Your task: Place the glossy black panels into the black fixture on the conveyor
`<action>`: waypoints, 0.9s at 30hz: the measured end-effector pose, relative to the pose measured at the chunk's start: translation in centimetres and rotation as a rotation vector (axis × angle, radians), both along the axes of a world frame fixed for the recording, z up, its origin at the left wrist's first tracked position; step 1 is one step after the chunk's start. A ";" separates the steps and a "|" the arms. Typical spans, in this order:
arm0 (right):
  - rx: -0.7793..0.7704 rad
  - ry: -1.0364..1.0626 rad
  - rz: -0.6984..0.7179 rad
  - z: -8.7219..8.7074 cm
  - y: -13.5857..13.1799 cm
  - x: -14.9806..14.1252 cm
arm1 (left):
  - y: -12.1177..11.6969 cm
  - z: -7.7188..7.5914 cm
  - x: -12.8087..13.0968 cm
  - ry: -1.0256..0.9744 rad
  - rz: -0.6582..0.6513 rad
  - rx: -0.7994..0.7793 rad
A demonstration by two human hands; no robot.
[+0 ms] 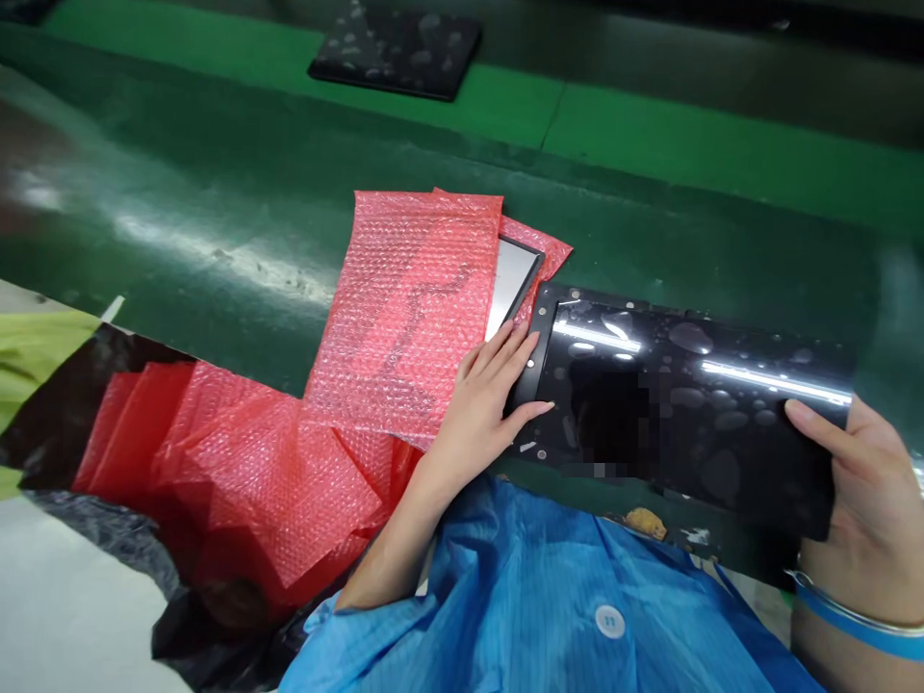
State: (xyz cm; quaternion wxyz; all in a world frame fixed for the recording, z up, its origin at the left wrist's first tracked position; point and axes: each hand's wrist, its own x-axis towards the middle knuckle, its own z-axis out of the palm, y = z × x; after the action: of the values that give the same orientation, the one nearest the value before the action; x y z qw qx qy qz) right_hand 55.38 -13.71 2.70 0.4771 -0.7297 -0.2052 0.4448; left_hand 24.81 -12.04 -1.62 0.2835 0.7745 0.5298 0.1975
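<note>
Bags of red bubble wrap (238, 472) lie heaped at your far left in a dark sack, well clear of your hands, so the risk is small there: only that the loose heap slides off toward your lap if your elbow drags it.

Next comes the red bubble pouch (411, 308), flat on the green tabletop (217, 221), with a grey-faced panel (511, 279) showing at its open right end. Your left hand (480, 399) is released, fingers spread flat across the pouch edge and touching the left end of the black panel (693, 395). Nothing is clenched there, so that end of the black panel rests only against your fingertips; if you press or shove, it could scrape over the exposed corner of the grey-faced panel.

Further right, the black panel lies tilted toward you, its near edge over your blue smock (549, 597). Its glossy face carries bubbles under a film, and fingers on it would likely leave marks.

At the far right, your right hand (866, 500) has its grip closed on the panel's right end, thumb on top. That one hold carries most of the weight; if it loosens, the panel may pivot and drop off the tabletop edge. A second black panel (397, 48) lies far back, untouched.
</note>
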 end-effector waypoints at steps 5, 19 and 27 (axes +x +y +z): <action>-0.024 0.016 0.001 0.1 0.2 0.2 | 0.0 0.0 0.2 0.018 0.005 0.013; -0.074 -0.056 0.027 0.2 0.3 0.2 | 0.0 0.0 0.4 0.133 -0.031 0.060; -0.055 -0.101 0.045 0.3 0.6 0.3 | -0.3 -0.3 0.6 0.152 -0.033 0.121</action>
State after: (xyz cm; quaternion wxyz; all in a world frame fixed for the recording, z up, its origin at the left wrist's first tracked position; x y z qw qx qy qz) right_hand 55.69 -13.08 3.04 0.4356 -0.7593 -0.2332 0.4235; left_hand 25.45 -12.30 -1.92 0.1986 0.8115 0.5242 0.1652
